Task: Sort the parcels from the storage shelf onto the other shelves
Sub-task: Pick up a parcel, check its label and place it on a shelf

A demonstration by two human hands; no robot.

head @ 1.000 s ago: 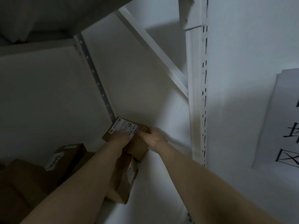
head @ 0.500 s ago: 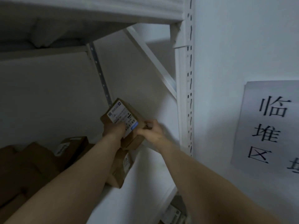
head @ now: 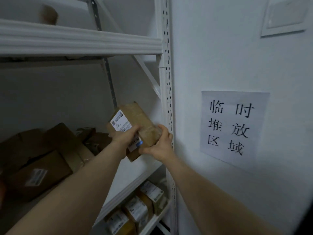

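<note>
We read 临时堆放区域 on the paper sign on the wall; the label on the held parcel is too small for us.

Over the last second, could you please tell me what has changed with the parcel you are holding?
The parcel has been lifted clear of the boxes and tipped more upright. The left hand and right hand keep their grip on it. The boxes on the shelf have not moved.

Dim, bluish light; shelf interior shadowed; soft blur; edges vignetted, distorted.
</note>
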